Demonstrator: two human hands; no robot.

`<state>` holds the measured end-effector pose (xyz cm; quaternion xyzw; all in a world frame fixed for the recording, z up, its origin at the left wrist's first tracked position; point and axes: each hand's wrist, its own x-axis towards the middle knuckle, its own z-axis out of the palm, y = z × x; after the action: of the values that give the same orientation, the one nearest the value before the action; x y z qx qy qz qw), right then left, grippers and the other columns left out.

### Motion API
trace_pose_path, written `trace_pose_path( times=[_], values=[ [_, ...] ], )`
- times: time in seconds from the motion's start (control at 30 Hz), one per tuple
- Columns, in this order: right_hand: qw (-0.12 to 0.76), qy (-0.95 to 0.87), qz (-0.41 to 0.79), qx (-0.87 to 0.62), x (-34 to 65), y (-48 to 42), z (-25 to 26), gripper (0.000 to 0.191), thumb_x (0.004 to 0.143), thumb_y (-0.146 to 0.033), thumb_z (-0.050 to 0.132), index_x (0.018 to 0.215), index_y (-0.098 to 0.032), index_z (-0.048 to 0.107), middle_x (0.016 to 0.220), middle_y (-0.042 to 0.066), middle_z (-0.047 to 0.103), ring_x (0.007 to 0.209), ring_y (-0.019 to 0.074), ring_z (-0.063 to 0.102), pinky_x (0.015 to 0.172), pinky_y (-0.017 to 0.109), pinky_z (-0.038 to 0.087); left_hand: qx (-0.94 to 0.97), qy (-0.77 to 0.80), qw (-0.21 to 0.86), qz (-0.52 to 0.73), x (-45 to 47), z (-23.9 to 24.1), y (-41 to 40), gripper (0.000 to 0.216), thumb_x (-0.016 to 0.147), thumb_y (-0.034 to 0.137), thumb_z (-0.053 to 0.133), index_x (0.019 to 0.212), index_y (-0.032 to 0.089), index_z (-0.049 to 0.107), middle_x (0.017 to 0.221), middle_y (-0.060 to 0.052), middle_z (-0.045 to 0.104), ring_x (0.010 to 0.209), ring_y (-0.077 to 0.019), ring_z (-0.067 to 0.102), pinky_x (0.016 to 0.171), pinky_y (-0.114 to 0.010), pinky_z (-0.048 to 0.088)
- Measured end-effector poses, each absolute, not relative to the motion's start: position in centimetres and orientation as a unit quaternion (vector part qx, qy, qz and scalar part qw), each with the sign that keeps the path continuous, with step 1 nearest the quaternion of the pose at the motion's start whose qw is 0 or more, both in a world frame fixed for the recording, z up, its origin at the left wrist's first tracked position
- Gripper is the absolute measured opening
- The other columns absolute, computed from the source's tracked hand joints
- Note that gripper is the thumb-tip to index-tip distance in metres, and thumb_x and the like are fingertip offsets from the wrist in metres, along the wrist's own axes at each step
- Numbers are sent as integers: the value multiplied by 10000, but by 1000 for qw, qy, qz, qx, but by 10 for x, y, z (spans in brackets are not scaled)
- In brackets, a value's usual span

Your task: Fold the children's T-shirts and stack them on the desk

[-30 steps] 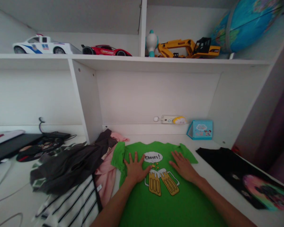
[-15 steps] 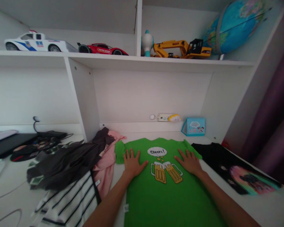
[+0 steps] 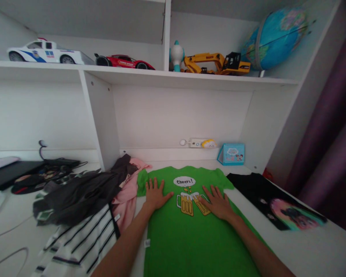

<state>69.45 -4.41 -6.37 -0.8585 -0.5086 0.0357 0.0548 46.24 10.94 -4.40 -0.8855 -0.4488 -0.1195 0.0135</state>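
Observation:
A green T-shirt (image 3: pixel 190 238) lies spread face up on the white desk, its collar end toward the back wall. Its print shows two beer mugs under a "Cheers!" bubble. My left hand (image 3: pixel 156 196) rests flat near the shirt's left sleeve, fingers spread. Flat on the chest, my right hand (image 3: pixel 219 204) has its fingers apart and partly covers the right mug of the print. Neither hand grips the cloth. The shirt's lower end runs out of view at the bottom.
To the left lie a dark grey garment (image 3: pixel 83 200), a pink garment (image 3: pixel 127 200) and a striped garment (image 3: pixel 80 242). A folded black shirt (image 3: pixel 256 192) is on the right. Behind stand a small blue desk calendar (image 3: pixel 233 154) and a power strip (image 3: pixel 196 142). Toys line the shelf (image 3: pixel 132 73) above.
My right hand has slid inward from the right sleeve area onto the mug print. My left hand stays flat by the left sleeve. The view has shifted slightly.

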Motion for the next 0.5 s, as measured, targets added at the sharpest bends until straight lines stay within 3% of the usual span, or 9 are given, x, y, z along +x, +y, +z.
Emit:
trace_pose_path(
  times=[0.13,0.37,0.5],
  values=[
    [50,-509,38,-858,692,-42,-59,792,708,-747,104,1359,-297,134,1438,98,65,1298,290,28,988,546,84,-907,-403,23,-122,467,-36,86,813,730,722,187,1343,194,267,1406,-139,190,1278,-361,79,996,-520,15],
    [46,-513,60,-855,693,-50,-52,787,711,-742,152,1359,-296,128,1440,71,44,1298,291,23,997,542,86,-935,-340,-78,-64,456,-38,46,782,724,731,171,1360,276,170,1429,-92,101,1280,-353,13,985,-549,73],
    [47,-514,59,-854,673,-63,-31,744,763,-670,230,1362,-232,162,1431,115,68,1292,310,15,985,569,90,-948,-296,-119,17,444,-22,63,771,718,718,260,1350,278,216,1420,-96,154,1276,-354,94,976,-536,152]
  ],
)
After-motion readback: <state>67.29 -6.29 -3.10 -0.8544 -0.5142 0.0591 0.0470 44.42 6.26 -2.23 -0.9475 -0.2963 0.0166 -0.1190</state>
